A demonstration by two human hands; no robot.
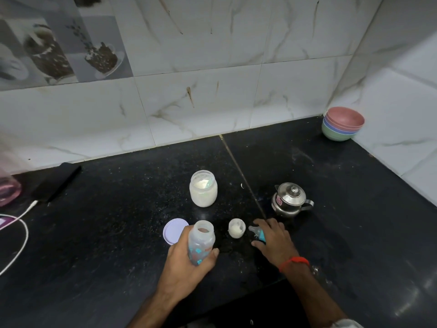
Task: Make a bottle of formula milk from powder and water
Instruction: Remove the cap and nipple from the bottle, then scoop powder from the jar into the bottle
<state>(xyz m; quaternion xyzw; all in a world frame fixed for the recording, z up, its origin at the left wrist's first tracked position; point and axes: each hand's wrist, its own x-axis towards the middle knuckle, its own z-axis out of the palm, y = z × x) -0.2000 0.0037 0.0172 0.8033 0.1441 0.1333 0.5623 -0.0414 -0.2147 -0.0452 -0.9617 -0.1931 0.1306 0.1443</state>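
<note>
Head view, looking down on the black counter (118, 233). The left hand (186, 259) is wrapped round the bottle (201, 242), fingers and thumb curled about its lower body, holding it upright near the front edge with the mouth open. The right hand (272, 242) lies over the teat (257, 233), which is on its side on the counter; fingers are bent over it, thumb beside it, but whether they have truly closed on it I cannot tell.

The bottle looks like thin clear plastic: light, a bit springy, smooth enough to slip if wet, so mid-body is the place to hold it. The teat looks soft, so I'd judge the stiff blue ring the better hold.

Now the containers. The bottle looks mostly empty, though its contents are hard to read. The jar (203, 189) stands open behind it, well filled with white powder, a scoop resting inside. Its lilac lid (173, 230) lies flat just left of the bottle. A small cap (236, 228) between the hands holds a little white powder. The steel kettle (289, 200), lid on, stands behind the right hand; its contents are hidden.
</note>
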